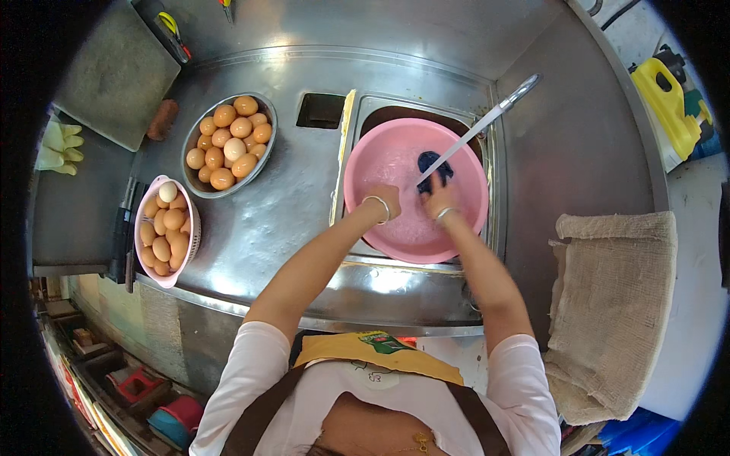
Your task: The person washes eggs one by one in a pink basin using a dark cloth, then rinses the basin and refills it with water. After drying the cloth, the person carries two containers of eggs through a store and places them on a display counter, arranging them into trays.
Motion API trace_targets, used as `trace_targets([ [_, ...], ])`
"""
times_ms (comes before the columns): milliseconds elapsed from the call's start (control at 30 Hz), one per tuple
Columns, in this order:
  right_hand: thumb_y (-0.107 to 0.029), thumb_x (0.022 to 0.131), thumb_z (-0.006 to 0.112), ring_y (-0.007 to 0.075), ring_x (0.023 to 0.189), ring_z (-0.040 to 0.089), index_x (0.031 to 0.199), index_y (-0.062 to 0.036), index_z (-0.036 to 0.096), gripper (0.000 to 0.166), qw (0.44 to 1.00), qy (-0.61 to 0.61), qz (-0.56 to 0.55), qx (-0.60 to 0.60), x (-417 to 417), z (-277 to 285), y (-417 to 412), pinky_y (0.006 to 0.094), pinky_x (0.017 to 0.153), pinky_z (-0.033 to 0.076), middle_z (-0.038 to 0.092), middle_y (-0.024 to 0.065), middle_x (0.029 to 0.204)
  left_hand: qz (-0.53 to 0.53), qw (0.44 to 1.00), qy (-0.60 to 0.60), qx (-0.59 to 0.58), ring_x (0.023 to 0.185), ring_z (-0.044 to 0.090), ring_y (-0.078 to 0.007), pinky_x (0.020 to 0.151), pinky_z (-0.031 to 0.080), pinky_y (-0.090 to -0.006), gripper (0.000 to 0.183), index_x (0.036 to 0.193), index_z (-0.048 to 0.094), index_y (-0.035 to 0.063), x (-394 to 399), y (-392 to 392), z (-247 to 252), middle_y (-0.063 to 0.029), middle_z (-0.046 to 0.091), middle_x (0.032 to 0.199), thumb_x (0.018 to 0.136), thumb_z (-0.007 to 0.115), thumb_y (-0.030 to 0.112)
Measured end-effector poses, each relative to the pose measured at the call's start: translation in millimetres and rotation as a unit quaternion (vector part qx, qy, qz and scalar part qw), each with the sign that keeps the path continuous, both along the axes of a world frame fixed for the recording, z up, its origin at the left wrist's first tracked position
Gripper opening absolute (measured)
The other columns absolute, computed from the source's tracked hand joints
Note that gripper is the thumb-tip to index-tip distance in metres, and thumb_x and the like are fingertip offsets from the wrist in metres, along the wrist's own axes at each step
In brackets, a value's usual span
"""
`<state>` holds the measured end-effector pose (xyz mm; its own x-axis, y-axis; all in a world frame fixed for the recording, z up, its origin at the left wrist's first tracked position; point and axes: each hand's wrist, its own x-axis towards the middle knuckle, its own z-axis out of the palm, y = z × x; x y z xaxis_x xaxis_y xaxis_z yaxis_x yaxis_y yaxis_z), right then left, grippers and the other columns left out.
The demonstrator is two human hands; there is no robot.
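Observation:
A pink plastic basin [415, 251] of water stands in the steel sink [495, 228], with a stream running into it from the faucet [522, 92]. My left hand [388, 204] is over the basin's left half, its fingers curled down and partly hidden; whether it holds anything does not show. Inside the basin, my right hand [439, 196] touches the lower edge of a dark blue cloth [429, 161], fingers spread on it. The water stream crosses in front of the cloth.
Left on the steel counter [274, 228] are a metal bowl [270, 154] of brown eggs and a pink plastic basket [197, 228] of eggs. Further left lie a board [114, 74] and rubber gloves [61, 145]. A beige cloth [616, 308] hangs at right, below a yellow jug [664, 108].

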<state>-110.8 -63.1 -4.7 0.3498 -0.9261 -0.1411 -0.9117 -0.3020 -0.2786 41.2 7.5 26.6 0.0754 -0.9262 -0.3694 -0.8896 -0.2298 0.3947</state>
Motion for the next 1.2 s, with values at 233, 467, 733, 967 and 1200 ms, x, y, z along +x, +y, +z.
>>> trace_targets([
  [233, -0.016, 0.069, 0.065, 0.0384, 0.099, 0.049, 0.122, -0.0134, 0.041, 0.059, 0.999, -0.015, 0.046, 0.015, 4.6, 22.3, 5.4, 0.0478, 0.078, 0.045, 0.038, 0.0223, 0.117, 0.033, 0.993, 0.043, 0.107, 0.093, 0.06, -0.0334, 0.081, 0.047, -0.0389, 0.027, 0.089, 0.064, -0.003, -1.2, -4.8, -18.9, -0.0249, 0.06, 0.098, 0.071, 0.053, 0.013],
  [467, -0.01, 0.063, 0.068, 0.0393, 0.102, 0.049, 0.113, -0.0077, 0.045, 0.056, 0.985, -0.014, 0.167, 0.049, 14.9, 13.7, -5.3, 0.0429, 0.085, 0.044, 0.041, 0.0237, 0.115, 0.227, 0.968, 0.102, 0.034, 0.098, 0.056, -0.0379, 0.085, 0.046, -0.0381, 0.051, 0.11, 0.047, -0.0079, -4.5, 1.1, -19.2, -0.0261, 0.057, 0.104, 0.067, 0.063, 0.014],
  [733, -0.013, 0.067, 0.063, 0.0366, 0.086, 0.059, 0.113, -0.0054, 0.047, 0.05, 0.975, 0.004, 0.17, 0.141, 5.5, -12.6, -16.8, 0.0409, 0.08, 0.047, 0.054, 0.0235, 0.105, 0.147, 0.985, 0.029, 0.082, 0.105, 0.051, -0.0388, 0.091, 0.042, -0.0403, 0.039, 0.105, 0.057, -0.0018, -0.1, -15.2, -40.2, -0.0263, 0.048, 0.114, 0.072, 0.063, 0.017],
  [967, -0.021, 0.075, 0.061, 0.0374, 0.098, 0.054, 0.115, -0.0052, 0.049, 0.045, 0.998, 0.01, 0.037, 0.048, -0.5, -1.3, -44.9, 0.0417, 0.086, 0.043, 0.055, 0.0234, 0.107, 0.214, 0.937, 0.275, 0.024, 0.078, 0.062, -0.0282, 0.069, 0.051, -0.0329, 0.034, 0.095, 0.062, 0.0011, 16.6, -20.6, -1.3, -0.0201, 0.062, 0.081, 0.078, 0.057, 0.03],
  [1200, 0.0, 0.063, 0.065, 0.0205, 0.07, 0.061, 0.086, 0.0001, 0.06, 0.023, 0.845, -0.395, -0.238, 0.27, -63.9, -84.7, -88.4, 0.0315, 0.061, 0.05, 0.063, 0.0111, 0.077, 0.225, 0.826, 0.516, -0.031, 0.044, 0.054, -0.0149, 0.04, 0.046, -0.028, 0.029, 0.095, 0.058, 0.0035, 43.3, -43.4, 71.8, -0.0077, 0.055, 0.06, 0.085, 0.054, 0.031],
])
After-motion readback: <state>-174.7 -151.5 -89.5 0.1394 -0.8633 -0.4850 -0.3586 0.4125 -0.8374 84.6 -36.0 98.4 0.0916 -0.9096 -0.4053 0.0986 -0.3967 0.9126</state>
